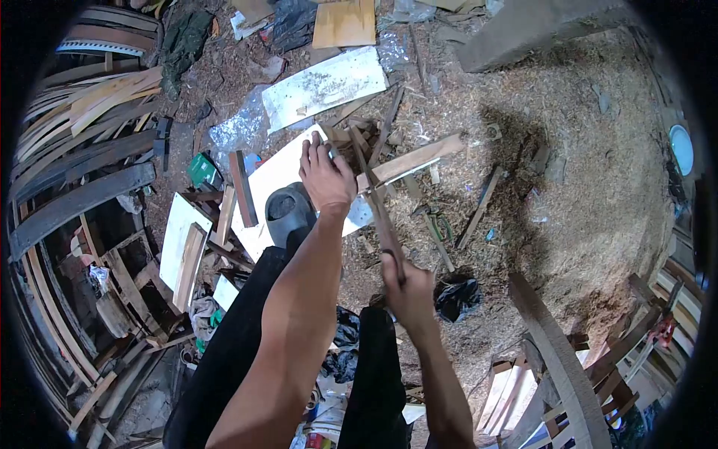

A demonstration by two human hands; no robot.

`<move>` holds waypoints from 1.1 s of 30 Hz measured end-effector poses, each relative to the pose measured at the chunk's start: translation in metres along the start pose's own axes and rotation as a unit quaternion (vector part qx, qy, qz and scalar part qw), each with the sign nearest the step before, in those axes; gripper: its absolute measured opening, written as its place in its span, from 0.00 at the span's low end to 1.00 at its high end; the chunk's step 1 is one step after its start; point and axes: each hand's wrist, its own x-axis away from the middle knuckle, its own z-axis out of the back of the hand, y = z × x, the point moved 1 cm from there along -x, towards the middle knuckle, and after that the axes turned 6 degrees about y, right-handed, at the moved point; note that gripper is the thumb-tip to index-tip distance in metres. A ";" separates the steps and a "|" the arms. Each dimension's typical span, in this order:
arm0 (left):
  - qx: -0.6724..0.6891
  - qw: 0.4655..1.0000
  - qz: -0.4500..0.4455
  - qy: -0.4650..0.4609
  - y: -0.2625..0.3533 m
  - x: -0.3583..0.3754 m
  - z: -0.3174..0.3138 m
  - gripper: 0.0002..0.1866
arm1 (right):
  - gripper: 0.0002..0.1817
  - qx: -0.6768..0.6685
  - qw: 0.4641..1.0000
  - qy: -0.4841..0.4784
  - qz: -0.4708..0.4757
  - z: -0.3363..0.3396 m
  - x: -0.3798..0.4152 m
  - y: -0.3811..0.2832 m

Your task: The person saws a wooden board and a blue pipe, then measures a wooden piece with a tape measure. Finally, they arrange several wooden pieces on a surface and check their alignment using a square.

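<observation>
My right hand (408, 288) is closed around the handle of a hand saw (385, 224). The saw's long blade runs up and away from me, crossing a narrow wooden plank (422, 159). My left hand (327, 176) lies palm down by the plank's near-left end, its fingers stretched out and apart; the hand hides what is directly beneath it. Under that hand is a white board (262, 179). My grey shoe (288, 213) rests on the same board, just left of my left wrist.
Wood shavings cover the floor (583, 187). Stacked curved wood strips (90, 112) line the left side. A thick beam (557, 352) rises at lower right, and another beam (538, 34) lies at upper right. A speckled white panel (325, 86) and a black plastic bag (458, 299) lie nearby.
</observation>
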 end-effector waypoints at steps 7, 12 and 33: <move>0.000 0.999 -0.005 -0.048 0.000 0.000 0.007 0.23 | 0.24 0.102 0.990 -0.032 -0.091 -0.001 -0.008 -0.054; 0.012 0.998 0.000 -0.059 0.002 -0.003 0.011 0.25 | 0.28 0.086 0.990 0.000 -0.109 -0.008 -0.014 -0.069; 0.024 0.996 0.012 -0.088 -0.002 -0.003 0.008 0.26 | 0.20 -0.023 0.998 0.027 0.058 -0.036 -0.003 0.111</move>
